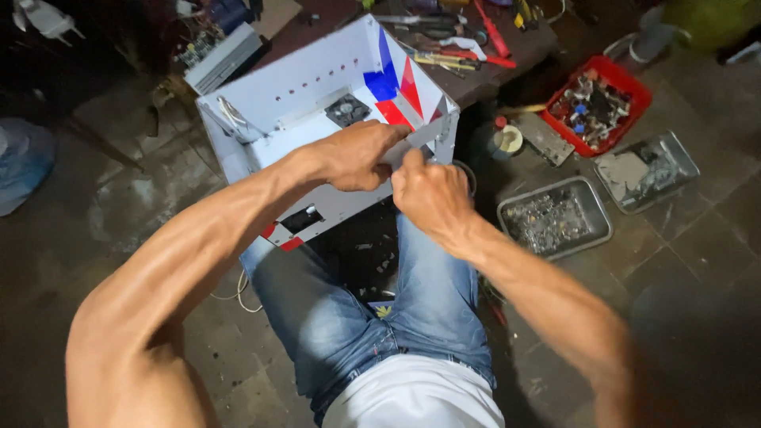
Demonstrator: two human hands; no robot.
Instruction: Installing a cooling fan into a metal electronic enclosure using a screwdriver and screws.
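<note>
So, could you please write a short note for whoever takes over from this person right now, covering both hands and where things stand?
Left hand: resting on the near edge of the white metal casing, fingers curled over it.
Right hand: pinched at the same edge, right beside the left; what it pinches is too small to tell.
The casing sits open on the person's knees, a small fan visible inside, red and blue panels on its right wall.
Nearby on the floor: a grey tray of small metal parts, a red basket of parts, and hand tools on the bench behind.
Done: casing is open. Left: the work at the near edge.
</note>
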